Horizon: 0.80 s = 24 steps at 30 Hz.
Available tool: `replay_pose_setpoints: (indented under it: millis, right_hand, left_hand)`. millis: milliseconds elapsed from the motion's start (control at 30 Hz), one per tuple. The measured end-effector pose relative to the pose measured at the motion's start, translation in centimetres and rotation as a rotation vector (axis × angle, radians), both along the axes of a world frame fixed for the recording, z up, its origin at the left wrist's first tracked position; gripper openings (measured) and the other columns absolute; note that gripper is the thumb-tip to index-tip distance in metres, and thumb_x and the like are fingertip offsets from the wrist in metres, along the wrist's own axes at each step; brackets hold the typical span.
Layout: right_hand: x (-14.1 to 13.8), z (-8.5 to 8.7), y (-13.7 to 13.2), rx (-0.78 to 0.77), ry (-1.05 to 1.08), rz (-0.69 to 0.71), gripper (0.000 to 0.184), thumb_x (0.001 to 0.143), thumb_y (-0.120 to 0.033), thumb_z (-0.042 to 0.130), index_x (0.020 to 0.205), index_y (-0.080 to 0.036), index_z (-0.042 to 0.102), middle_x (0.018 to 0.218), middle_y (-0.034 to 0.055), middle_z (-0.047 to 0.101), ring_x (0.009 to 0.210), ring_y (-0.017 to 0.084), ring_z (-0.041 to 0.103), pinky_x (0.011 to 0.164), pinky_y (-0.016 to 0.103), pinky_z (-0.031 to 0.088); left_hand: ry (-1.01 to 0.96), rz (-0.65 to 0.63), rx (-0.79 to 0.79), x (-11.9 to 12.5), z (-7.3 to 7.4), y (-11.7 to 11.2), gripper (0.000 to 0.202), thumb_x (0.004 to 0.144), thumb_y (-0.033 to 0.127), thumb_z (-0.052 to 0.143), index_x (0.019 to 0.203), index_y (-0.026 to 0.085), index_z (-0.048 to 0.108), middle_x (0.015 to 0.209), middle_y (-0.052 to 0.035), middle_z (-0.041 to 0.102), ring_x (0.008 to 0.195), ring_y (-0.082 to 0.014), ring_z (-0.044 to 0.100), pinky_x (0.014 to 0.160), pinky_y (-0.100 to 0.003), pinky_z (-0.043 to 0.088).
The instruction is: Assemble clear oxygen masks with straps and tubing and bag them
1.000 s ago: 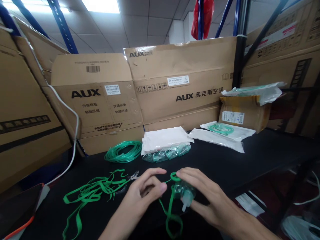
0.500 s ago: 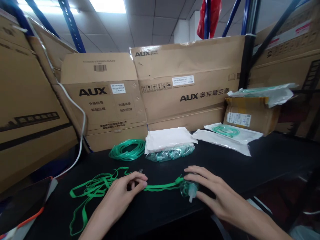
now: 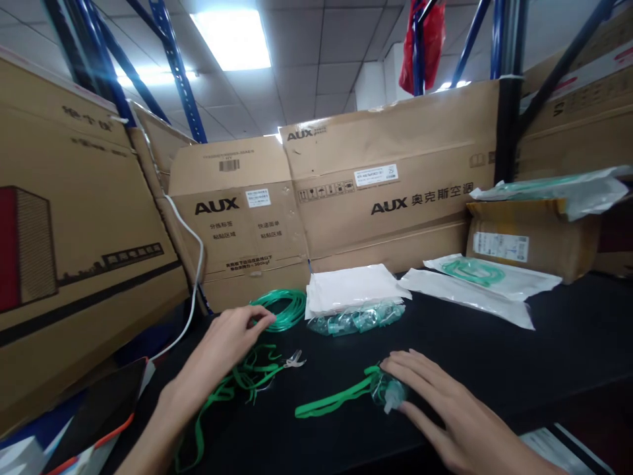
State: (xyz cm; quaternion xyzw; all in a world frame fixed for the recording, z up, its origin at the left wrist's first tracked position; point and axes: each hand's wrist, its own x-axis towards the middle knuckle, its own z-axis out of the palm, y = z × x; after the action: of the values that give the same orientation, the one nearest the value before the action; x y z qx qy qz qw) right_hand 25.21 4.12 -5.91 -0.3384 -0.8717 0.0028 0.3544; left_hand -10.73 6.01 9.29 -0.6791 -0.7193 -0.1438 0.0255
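My right hand lies flat, fingers stretched out, over a clear green mask on the black table. A green elastic strap runs left from the mask. My left hand reaches forward with loosely extended fingers, its fingertips at the coil of green tubing. It holds nothing that I can see. Under that hand lies a tangle of green straps with a small clear clip.
A clear bag of green parts under white sheets sits mid-table. Packaged masks lie at the right by a small carton. Large AUX cardboard boxes wall the back and left. A dark device with an orange edge lies at the left.
My left hand let go of the strap and moved forward-left to the tubing coil. The strap went slack on the table. My right hand stayed on the mask. The view shifted left.
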Motion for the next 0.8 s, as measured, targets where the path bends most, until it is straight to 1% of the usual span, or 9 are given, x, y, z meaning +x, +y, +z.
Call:
replay_pose_setpoints:
  millis: [67, 133, 233, 333, 400, 533, 700, 800]
  right_hand:
    - [-0.1, 0.2, -0.1, -0.018, 0.009, 0.009, 0.054, 0.099, -0.023, 0.06, 0.152, -0.031, 0.052, 0.149, 0.0038, 0.063, 0.138, 0.03, 0.058, 0.115, 0.047, 0.048]
    - [-0.2, 0.6, -0.2, -0.019, 0.025, 0.018, 0.053, 0.098, -0.021, 0.061, 0.15, -0.031, 0.054, 0.147, 0.0038, 0.064, 0.136, 0.029, 0.06, 0.116, 0.046, 0.047]
    - [-0.3, 1.0, -0.3, -0.004, 0.049, 0.026, 0.052, 0.096, -0.019, 0.062, 0.147, -0.028, 0.056, 0.144, 0.0047, 0.067, 0.133, 0.028, 0.063, 0.117, 0.045, 0.047]
    - [-0.3, 1.1, -0.4, 0.001, 0.053, 0.028, 0.051, 0.095, -0.017, 0.062, 0.146, -0.027, 0.057, 0.143, 0.0053, 0.068, 0.132, 0.028, 0.064, 0.117, 0.046, 0.047]
    - [-0.4, 1.0, -0.4, -0.003, 0.049, 0.021, 0.05, 0.096, -0.018, 0.061, 0.145, -0.027, 0.057, 0.142, 0.0063, 0.068, 0.132, 0.028, 0.064, 0.117, 0.047, 0.048]
    - [-0.4, 0.7, -0.3, -0.026, 0.049, 0.018, 0.05, 0.097, -0.017, 0.058, 0.147, -0.027, 0.056, 0.143, 0.0079, 0.067, 0.132, 0.029, 0.064, 0.116, 0.053, 0.048]
    - [-0.3, 0.5, -0.3, -0.038, 0.07, 0.017, 0.052, 0.096, -0.017, 0.06, 0.147, -0.029, 0.056, 0.142, 0.0073, 0.067, 0.131, 0.028, 0.064, 0.115, 0.052, 0.05]
    - [-0.3, 0.6, -0.3, -0.037, 0.065, 0.015, 0.052, 0.096, -0.017, 0.06, 0.147, -0.028, 0.056, 0.142, 0.0078, 0.067, 0.13, 0.029, 0.064, 0.115, 0.053, 0.05]
  left_hand:
    - [0.083, 0.024, -0.051, -1.2, 0.9, 2.0, 0.027, 0.102, 0.041, 0.057, 0.108, 0.021, 0.075, 0.112, -0.0069, 0.077, 0.11, -0.0298, 0.069, 0.096, -0.045, 0.05]
    - [0.145, 0.04, -0.117, -2.1, 1.1, 4.0, 0.027, 0.102, 0.041, 0.063, 0.113, 0.018, 0.071, 0.116, -0.0075, 0.073, 0.109, -0.0266, 0.069, 0.097, -0.048, 0.053]
    - [0.2, 0.045, -0.225, -3.0, 0.4, 6.7, 0.029, 0.1, 0.037, 0.068, 0.121, 0.018, 0.067, 0.124, -0.0084, 0.069, 0.109, -0.0254, 0.069, 0.094, -0.047, 0.057]
    - [0.231, 0.045, -0.29, -3.6, -0.8, 8.3, 0.03, 0.099, 0.034, 0.069, 0.125, 0.02, 0.066, 0.129, -0.0088, 0.067, 0.111, -0.0258, 0.068, 0.093, -0.046, 0.058]
    - [0.243, 0.036, -0.301, -4.0, -1.2, 8.8, 0.03, 0.099, 0.034, 0.069, 0.125, 0.02, 0.066, 0.13, -0.0088, 0.067, 0.112, -0.026, 0.068, 0.093, -0.046, 0.058]
    - [0.223, -0.012, -0.278, -4.5, -1.4, 9.2, 0.031, 0.1, 0.035, 0.068, 0.126, 0.019, 0.065, 0.129, -0.0091, 0.067, 0.113, -0.0265, 0.068, 0.094, -0.047, 0.058]
    - [0.173, -0.091, -0.293, -4.4, -2.0, 9.3, 0.028, 0.1, 0.034, 0.068, 0.124, 0.019, 0.066, 0.127, -0.0088, 0.068, 0.109, -0.025, 0.069, 0.092, -0.046, 0.059]
    - [0.176, -0.095, -0.292, -4.3, -2.2, 9.2, 0.027, 0.1, 0.033, 0.068, 0.123, 0.019, 0.067, 0.126, -0.0088, 0.068, 0.107, -0.0243, 0.069, 0.091, -0.045, 0.059]
